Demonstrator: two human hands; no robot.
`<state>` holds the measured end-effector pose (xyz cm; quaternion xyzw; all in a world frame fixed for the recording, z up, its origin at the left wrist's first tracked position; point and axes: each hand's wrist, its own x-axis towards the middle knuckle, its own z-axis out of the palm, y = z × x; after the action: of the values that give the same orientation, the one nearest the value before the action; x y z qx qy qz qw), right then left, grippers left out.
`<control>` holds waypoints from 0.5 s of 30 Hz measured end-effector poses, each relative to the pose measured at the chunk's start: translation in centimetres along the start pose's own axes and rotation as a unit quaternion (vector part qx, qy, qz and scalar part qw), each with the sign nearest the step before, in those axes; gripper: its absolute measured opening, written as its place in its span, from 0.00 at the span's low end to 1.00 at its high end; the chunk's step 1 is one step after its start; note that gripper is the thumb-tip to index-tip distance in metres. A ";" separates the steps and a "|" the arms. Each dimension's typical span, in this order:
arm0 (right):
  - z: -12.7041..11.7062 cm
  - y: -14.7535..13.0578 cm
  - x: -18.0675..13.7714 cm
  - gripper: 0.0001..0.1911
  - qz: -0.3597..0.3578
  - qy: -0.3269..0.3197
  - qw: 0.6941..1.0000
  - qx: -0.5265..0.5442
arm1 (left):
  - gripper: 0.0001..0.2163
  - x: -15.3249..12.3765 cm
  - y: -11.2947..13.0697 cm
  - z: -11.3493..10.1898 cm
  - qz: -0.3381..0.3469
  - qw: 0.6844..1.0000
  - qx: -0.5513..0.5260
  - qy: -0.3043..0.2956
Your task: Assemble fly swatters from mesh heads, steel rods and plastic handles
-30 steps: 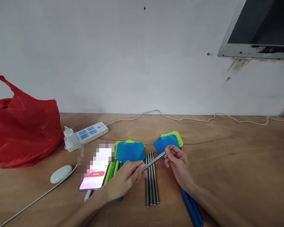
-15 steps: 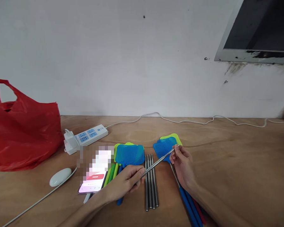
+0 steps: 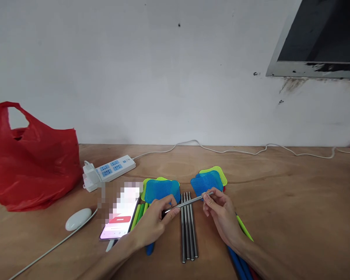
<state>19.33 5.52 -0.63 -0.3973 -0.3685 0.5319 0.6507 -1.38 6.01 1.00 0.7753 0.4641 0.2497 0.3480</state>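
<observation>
Both hands hold one silver metal rod [image 3: 189, 202], tilted up to the right above the table. My left hand [image 3: 156, 221] pinches its lower left end between thumb and fingers. Near the other end, the thumb and fingers of my right hand [image 3: 220, 208] close on the rod. Beneath it, several similar metal rods [image 3: 188, 237] lie side by side. Blue and yellow-green mesh fly swatter heads [image 3: 162, 190] lie behind my left hand, with green handles [image 3: 140, 214] beside it. Another pile of fly swatters [image 3: 207, 181] lies behind my right hand, its blue handles [image 3: 238, 262] partly hidden by my forearm.
A lit phone [image 3: 119, 217] lies left of my left hand. Farther left are a white oval device [image 3: 78, 219] on a cable, a white power strip [image 3: 116, 168] and a red plastic bag [image 3: 37, 163]. A white cord [image 3: 233, 151] runs along the wall.
The rod has come down at its right end and lies flatter. My right hand has moved down and slightly left, nearer my left hand. The view has shifted slightly.
</observation>
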 end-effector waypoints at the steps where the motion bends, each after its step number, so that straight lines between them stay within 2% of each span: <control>1: 0.0 0.0 0.0 0.19 0.002 0.000 1.000 -0.001 | 0.14 0.0 0.0 0.1 0.000 1.000 0.007 0.003; 10: -0.5 0.1 0.9 0.19 -0.022 0.013 0.999 0.025 | 0.15 -0.1 0.5 0.5 0.003 0.999 0.039 0.009; 15: -0.8 0.8 0.9 0.20 -0.001 0.012 1.000 0.029 | 0.15 -0.3 0.3 0.4 0.001 0.999 0.052 0.017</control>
<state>19.91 6.44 -1.64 -0.3843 -0.3454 0.5371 0.6667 -1.02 5.55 0.96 0.7881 0.4819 0.2387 0.2993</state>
